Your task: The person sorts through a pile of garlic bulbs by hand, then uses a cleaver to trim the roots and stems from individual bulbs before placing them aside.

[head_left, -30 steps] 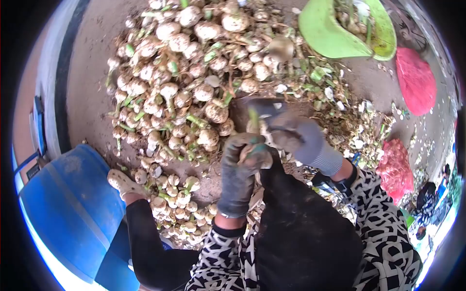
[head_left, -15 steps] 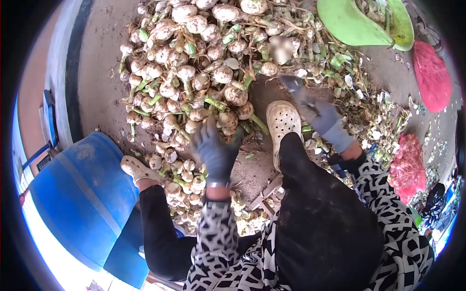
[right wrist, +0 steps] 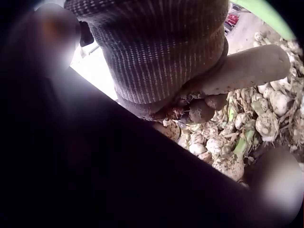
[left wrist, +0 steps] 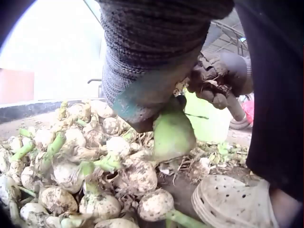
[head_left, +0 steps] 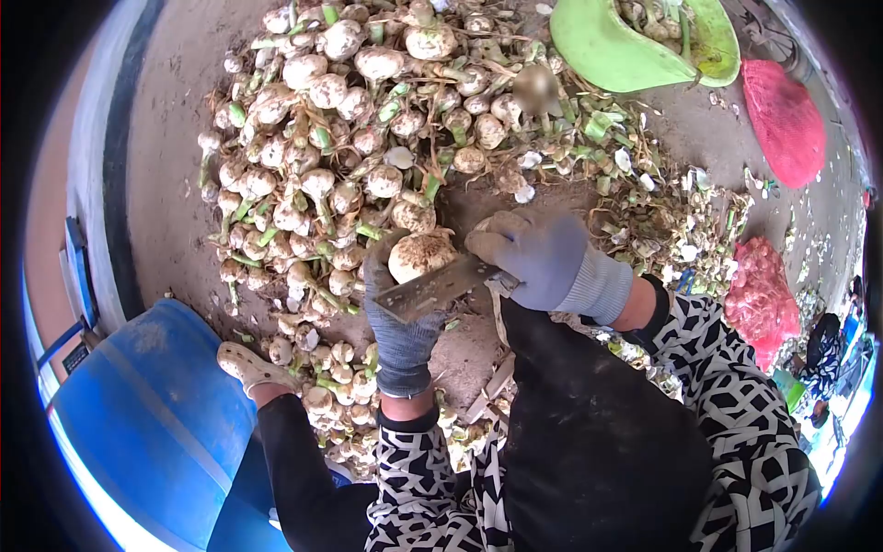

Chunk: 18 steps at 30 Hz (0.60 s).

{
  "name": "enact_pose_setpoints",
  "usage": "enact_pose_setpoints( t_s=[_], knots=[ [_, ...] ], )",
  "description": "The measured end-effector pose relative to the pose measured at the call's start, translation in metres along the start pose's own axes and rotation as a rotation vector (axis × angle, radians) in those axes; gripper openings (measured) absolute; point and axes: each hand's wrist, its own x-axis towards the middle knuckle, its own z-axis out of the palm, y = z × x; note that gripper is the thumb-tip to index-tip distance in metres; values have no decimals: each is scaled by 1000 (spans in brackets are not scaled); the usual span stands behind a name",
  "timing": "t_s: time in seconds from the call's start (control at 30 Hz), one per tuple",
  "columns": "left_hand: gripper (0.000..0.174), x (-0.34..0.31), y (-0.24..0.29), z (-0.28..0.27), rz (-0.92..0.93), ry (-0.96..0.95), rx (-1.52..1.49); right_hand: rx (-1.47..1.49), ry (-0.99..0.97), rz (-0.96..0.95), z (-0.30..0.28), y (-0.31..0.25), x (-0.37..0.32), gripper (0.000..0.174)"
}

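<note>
Gloved fingers of my left hand (head_left: 400, 317) curl round a large, dirt-specked white bulb (head_left: 421, 256). Its thick green stem (left wrist: 173, 135) points down below the left hand (left wrist: 152, 90) in the left wrist view. My right hand (head_left: 543, 262) grips a knife, whose broad, dirty blade (head_left: 428, 292) lies across the near side of the bulb; whether it cuts in, I cannot tell. The knife's pale handle (right wrist: 254, 69) sticks out of the right hand (right wrist: 166, 66) in the right wrist view. A heap of bulbs (head_left: 303, 175) lies just beyond the hands.
Smaller trimmed bulbs (head_left: 340, 377) lie near the left foot's shoe (head_left: 248, 363). A blue barrel (head_left: 152, 396) stands at left, a green container (head_left: 612, 51) at upper right. Red net bags (head_left: 782, 120) and scraps (head_left: 690, 212) are at right. Another shoe (left wrist: 232, 202) shows in the left wrist view.
A second ago the hands were together at another bulb. They parted, the left reaching to the heap; now it holds the large bulb, and the right hand has brought the blade in from the right.
</note>
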Motion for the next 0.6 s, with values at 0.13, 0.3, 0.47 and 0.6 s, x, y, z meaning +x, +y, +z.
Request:
enact_pose_setpoints(
  t_s=[0.13,0.3,0.47,0.6],
  knots=[
    [75,-10,5,10,81,-15,105,-24,-20,4,-4,-5,-9,31],
    [78,-19,11,15,-75,-93,141,-31,49,70,-2,-2,-22,31],
    [71,-27,21,20,-152,-165,190,-104,-172,259,13,12,-35,27],
    [72,-31,62,22,8,-462,83,70,-277,677,25,52,-61,19]
  ],
)
